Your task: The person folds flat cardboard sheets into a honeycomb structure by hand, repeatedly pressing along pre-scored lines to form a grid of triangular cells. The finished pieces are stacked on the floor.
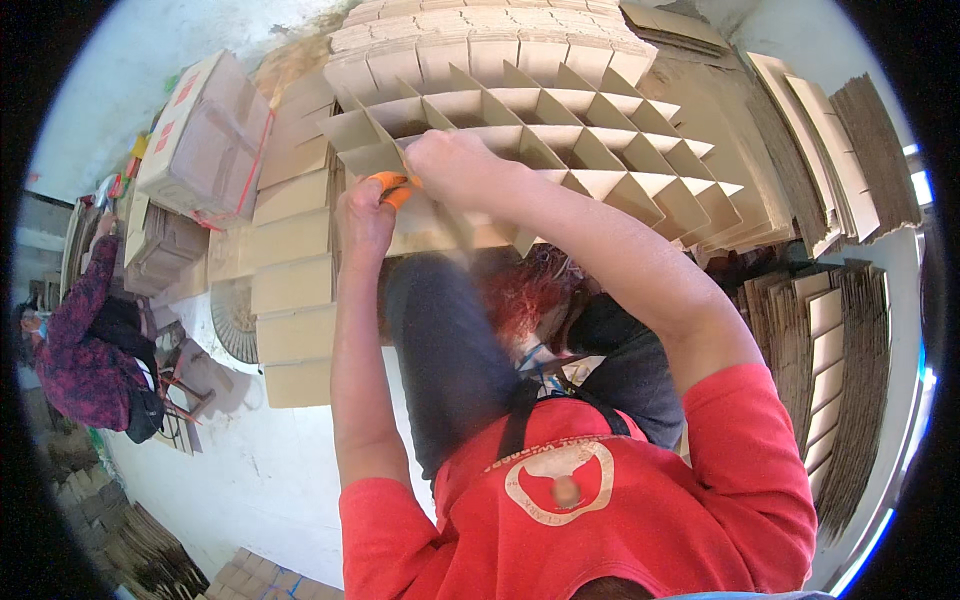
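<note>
A cardboard divider grid (560, 140) of interlocked strips stands before me, its cells facing up. At its near left corner my right hand (447, 168) is closed in a fist against the cardboard strips, its fingertips hidden. Just left of it and lower, my left hand (367, 208) is closed, with an orange covering (396, 188) with dark marks about its fingers. What the left fingers pinch cannot be made out. A cardboard strip (420, 228) hangs under both hands, partly blurred.
Stacked cardboard strips (480, 50) lie behind the grid. Overlapping cardboard sheets (292, 285) run along the left, beside a large carton (205, 140). More stacks (825, 370) line the right wall. Another person (95, 350) sits at the far left.
</note>
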The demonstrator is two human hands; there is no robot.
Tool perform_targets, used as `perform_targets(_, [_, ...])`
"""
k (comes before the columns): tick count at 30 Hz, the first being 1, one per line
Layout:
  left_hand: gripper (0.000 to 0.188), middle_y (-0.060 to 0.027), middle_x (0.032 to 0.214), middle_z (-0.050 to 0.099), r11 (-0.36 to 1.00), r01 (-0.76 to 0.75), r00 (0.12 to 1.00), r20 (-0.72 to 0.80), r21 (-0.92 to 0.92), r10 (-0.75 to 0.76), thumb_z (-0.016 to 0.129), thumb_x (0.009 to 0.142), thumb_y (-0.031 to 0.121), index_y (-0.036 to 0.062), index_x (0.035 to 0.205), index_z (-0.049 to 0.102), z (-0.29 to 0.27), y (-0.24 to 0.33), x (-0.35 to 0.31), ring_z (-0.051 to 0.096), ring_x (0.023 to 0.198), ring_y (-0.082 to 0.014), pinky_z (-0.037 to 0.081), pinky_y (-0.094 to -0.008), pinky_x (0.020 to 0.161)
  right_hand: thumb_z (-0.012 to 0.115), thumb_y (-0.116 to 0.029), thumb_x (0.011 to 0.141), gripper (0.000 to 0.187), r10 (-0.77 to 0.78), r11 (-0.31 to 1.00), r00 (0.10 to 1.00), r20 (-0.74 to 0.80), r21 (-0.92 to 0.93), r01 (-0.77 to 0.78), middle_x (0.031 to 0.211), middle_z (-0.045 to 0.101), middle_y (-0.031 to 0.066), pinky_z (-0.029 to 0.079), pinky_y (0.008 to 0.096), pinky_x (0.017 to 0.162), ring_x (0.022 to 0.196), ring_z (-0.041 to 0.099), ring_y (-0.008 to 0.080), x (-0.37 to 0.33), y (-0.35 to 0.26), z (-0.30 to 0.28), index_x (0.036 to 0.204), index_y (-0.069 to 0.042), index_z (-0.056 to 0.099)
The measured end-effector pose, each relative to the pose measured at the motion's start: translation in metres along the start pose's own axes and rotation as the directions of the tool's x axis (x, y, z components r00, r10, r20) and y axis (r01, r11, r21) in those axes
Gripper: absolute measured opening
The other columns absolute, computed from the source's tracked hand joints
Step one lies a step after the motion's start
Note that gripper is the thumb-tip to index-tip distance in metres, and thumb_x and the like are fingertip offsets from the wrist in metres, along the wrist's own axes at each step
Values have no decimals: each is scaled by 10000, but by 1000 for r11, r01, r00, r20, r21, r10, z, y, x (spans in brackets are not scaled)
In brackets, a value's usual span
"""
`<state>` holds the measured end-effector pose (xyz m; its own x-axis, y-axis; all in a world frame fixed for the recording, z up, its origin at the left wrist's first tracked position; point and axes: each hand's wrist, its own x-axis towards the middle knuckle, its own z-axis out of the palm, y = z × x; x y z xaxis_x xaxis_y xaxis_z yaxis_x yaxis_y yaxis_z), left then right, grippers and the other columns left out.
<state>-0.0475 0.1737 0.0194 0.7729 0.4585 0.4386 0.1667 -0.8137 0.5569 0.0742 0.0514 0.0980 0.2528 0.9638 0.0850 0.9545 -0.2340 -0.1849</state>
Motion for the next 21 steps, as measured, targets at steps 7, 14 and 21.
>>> perform_targets(7, [787, -120, 1403, 471, 919, -301, 953, 99, 254, 285, 818, 659, 125, 83, 1372, 488, -3, 27, -4, 397, 1315, -333, 350, -447, 1064, 604, -432, 907, 438, 248, 897, 789, -563, -174, -406, 1193, 618, 140, 548, 426, 813, 1058, 621, 287, -36, 111, 0, 1245, -155, 574])
perform_targets(14, [977, -105, 1531, 314, 810, -479, 873, 282, 338, 399, 835, 641, 168, 58, 1470, 330, 24, 37, 43, 232, 1432, -354, 263, -482, 1143, 526, -617, 888, 718, 416, 909, 905, -83, 22, -416, 854, 669, 266, 526, 485, 762, 844, 673, 398, -91, 201, -7, 1107, 66, 559])
perform_targets(21, [731, -93, 1387, 491, 864, -486, 850, 303, 133, 431, 780, 714, 162, 122, 1379, 479, 74, 31, 90, 349, 1367, -297, 284, -462, 1116, 562, -374, 922, 377, 201, 978, 971, -128, 83, -192, 784, 663, 217, 522, 472, 647, 740, 664, 379, -122, 138, 17, 1076, -36, 624])
